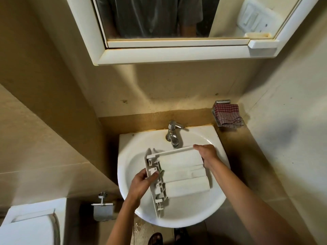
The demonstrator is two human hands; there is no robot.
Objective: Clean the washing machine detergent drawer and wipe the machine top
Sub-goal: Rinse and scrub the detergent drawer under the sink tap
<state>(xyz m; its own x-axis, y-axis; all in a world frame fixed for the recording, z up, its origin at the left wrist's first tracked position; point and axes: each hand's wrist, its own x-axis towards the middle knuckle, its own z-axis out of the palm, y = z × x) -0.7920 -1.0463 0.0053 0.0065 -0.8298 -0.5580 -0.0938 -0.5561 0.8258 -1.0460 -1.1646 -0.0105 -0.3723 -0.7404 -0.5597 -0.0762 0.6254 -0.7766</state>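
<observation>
The white plastic detergent drawer (182, 174) is held upside down over the white basin (208, 211), its ribbed underside facing up and its front panel at the left. My left hand (143, 184) grips that front panel. My right hand (207, 153) clasps the drawer's far right end, just below the chrome tap (172, 134). No water is seen running from the tap. A red-and-white checked cloth (228, 114) lies on a metal soap dish at the back right of the counter.
A mirror cabinet (177, 53) hangs above the basin. Tiled walls close in on both sides. A metal paper holder (102, 209) and a toilet cistern (30, 225) sit at lower left. Sandalled feet and a wet floor show below the basin.
</observation>
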